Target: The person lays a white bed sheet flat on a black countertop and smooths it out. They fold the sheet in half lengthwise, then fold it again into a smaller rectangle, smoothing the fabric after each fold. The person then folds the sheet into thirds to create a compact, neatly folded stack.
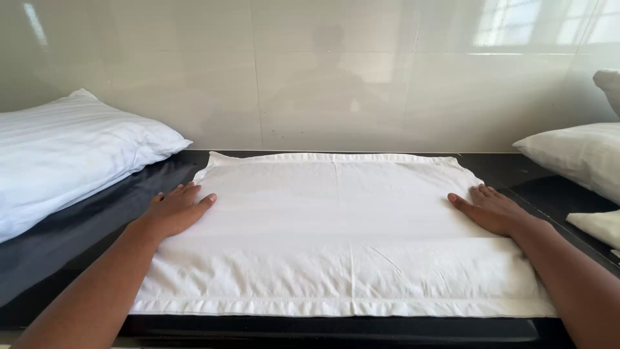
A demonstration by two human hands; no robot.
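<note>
A white pillowcase [336, 226] lies flat on a dark counter [504, 169], folded to a wide rectangle with a stitched hem along its near edge. My left hand [175, 210] rests palm down on its left edge, fingers together and pointing right. On the opposite edge my right hand [491, 210] lies flat too, fingers pointing left. Neither hand grips the cloth.
A plump white pillow [64, 155] sits at the left on a dark grey sheet [71, 239]. At the right lies another white pillow [578, 155], with a piece of white cloth [600, 226] below it. A glossy tiled wall [323, 71] rises right behind the counter.
</note>
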